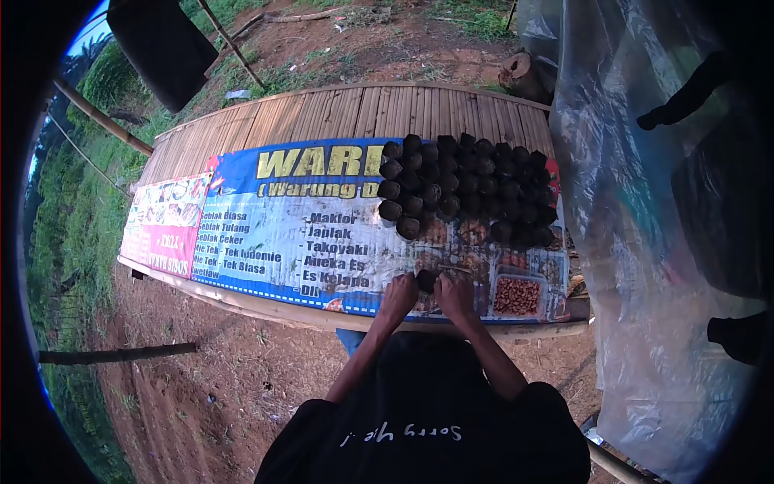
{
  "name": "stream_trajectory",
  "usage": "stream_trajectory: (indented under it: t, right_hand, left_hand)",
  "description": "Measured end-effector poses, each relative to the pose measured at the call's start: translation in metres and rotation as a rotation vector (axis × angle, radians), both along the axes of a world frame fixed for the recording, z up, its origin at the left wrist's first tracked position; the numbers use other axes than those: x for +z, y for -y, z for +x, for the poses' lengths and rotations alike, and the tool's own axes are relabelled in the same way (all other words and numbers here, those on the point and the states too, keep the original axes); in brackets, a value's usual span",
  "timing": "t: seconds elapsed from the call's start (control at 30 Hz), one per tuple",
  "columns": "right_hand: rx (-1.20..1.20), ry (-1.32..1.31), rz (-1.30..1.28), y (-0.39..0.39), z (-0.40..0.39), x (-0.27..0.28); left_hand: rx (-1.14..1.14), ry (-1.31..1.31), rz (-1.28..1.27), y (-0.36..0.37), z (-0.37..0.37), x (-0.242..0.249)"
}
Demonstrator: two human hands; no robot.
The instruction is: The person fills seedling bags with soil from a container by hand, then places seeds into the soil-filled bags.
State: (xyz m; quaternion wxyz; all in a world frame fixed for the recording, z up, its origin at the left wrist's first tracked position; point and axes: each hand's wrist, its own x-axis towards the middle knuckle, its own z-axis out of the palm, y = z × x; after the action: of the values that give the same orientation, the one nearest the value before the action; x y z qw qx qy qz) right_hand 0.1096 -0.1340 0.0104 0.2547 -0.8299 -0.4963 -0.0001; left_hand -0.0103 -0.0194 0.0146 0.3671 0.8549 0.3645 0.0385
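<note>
Between my two hands, at the front edge of the bamboo table, is a small dark pot [426, 280]. My left hand [401, 295] is closed at its left side, and my right hand [454, 292] is closed at its right side. Just beyond them, many similar dark pots [431, 194] stand close together in rows on the printed banner [242, 234]. To the right of my right hand sits a clear plastic container [518, 296] holding small reddish-brown pieces. What fills the pots is too small to tell.
The bamboo table [322, 117] stretches left and away under the banner. Clear plastic sheeting [637, 323] hangs along the right side. A dark cloth [165, 48] hangs at the upper left, near bamboo poles. A cut log [518, 74] lies behind the table on bare soil.
</note>
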Motion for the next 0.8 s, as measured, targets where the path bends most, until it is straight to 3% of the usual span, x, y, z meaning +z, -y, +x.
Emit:
stream_trajectory:
  t: [0.07, 0.2, 0.37, 0.43, 0.5, 0.57, 0.73, 0.8]
  right_hand:
    - [-0.016, -0.013, 0.029, -0.001, -0.002, 0.004]
    - [-0.100, -0.114, -0.059, 0.004, -0.017, -0.002]
    - [-0.174, -0.181, -0.054, 0.003, -0.022, -0.002]
    - [-0.163, -0.247, -0.202, 0.003, -0.021, -0.005]
    - [-0.183, -0.209, -0.133, 0.003, -0.024, -0.008]
    - [-0.200, -0.181, -0.068, 0.008, -0.031, -0.007]
    - [-0.258, -0.580, -0.060, 0.023, -0.016, -0.033]
    - [-0.121, -0.494, 0.018, 0.031, -0.014, -0.035]
  left_hand:
    - [-0.037, 0.189, 0.117, 0.001, -0.004, 0.006]
    - [-0.180, 0.088, 0.167, -0.009, -0.002, -0.008]
    - [-0.184, 0.050, 0.165, -0.013, 0.000, -0.002]
    - [-0.223, 0.005, 0.168, -0.016, 0.005, 0.000]
    - [-0.112, 0.045, 0.137, -0.014, 0.000, 0.000]
    - [-0.144, 0.078, 0.120, -0.012, -0.009, -0.003]
    - [-0.051, 0.259, -0.059, -0.013, -0.032, -0.031]
    - [-0.087, 0.191, -0.064, -0.006, -0.039, -0.033]
